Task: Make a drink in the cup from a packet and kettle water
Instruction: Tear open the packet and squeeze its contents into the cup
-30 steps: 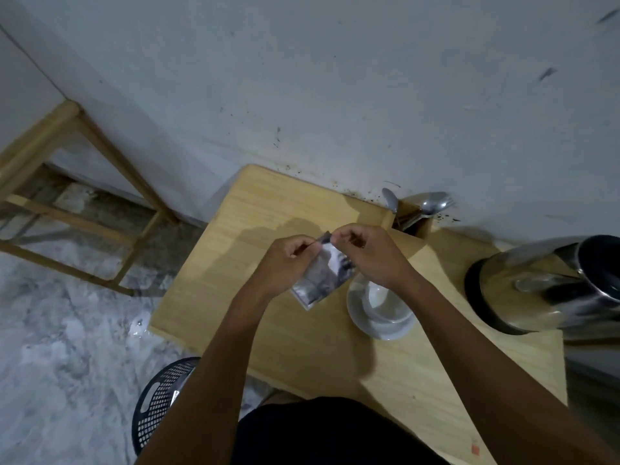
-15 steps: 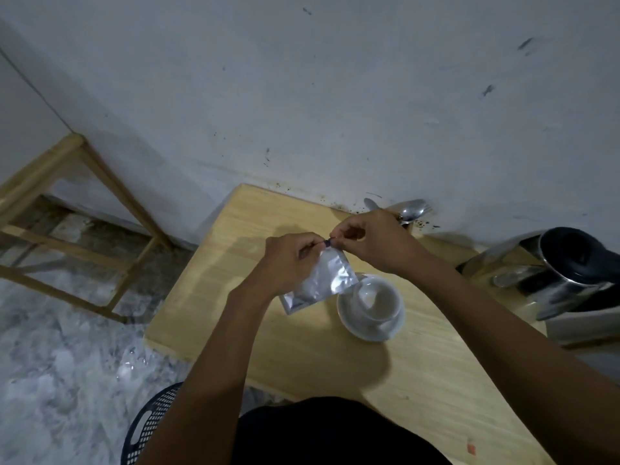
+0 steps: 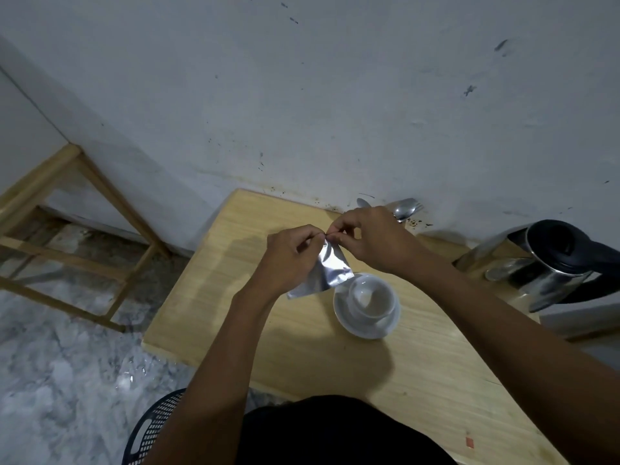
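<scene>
A silver foil packet [image 3: 327,268] hangs above the wooden table [image 3: 302,347], just left of a white cup [image 3: 370,297] that sits on a white saucer [image 3: 367,325]. My left hand [image 3: 290,256] and my right hand [image 3: 369,238] both pinch the packet's top edge, fingertips almost touching. The cup looks empty apart from something pale inside. A steel kettle [image 3: 550,260] with a black lid and handle stands at the table's right, against the wall.
Metal spoons [image 3: 404,209] stick up from a holder behind my right hand, by the wall. A wooden frame [image 3: 67,250] stands on the marble floor to the left. A black perforated basket [image 3: 151,431] sits on the floor below the table's front edge.
Both hands with the packet have stayed together above the table, left of the cup. The camera has tilted up, so table, cup and kettle sit lower in view.
</scene>
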A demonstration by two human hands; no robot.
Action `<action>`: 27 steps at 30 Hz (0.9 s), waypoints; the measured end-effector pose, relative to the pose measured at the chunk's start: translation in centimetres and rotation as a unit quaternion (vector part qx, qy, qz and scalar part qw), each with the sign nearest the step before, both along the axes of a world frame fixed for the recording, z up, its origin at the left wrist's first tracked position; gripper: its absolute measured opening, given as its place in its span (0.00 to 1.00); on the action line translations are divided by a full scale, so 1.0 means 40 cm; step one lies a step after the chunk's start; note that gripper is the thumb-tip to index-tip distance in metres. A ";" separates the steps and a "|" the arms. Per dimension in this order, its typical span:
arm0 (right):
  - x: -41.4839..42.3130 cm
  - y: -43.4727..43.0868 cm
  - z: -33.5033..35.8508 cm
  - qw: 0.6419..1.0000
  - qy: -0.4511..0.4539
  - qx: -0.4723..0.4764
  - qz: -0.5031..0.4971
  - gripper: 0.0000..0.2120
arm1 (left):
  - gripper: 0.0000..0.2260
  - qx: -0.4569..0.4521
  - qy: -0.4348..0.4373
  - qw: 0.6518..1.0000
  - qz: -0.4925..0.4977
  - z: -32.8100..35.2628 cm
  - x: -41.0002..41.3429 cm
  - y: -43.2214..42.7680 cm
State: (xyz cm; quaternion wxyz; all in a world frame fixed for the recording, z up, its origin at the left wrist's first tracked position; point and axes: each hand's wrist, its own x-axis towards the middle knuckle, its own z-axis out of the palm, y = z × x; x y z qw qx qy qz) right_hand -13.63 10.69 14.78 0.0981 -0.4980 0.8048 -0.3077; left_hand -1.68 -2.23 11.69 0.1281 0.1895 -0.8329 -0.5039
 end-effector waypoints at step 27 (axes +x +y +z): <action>0.047 0.008 -0.092 0.971 0.155 -0.176 -0.038 0.06 | 0.11 0.338 0.022 0.939 0.056 0.005 -0.017 0.036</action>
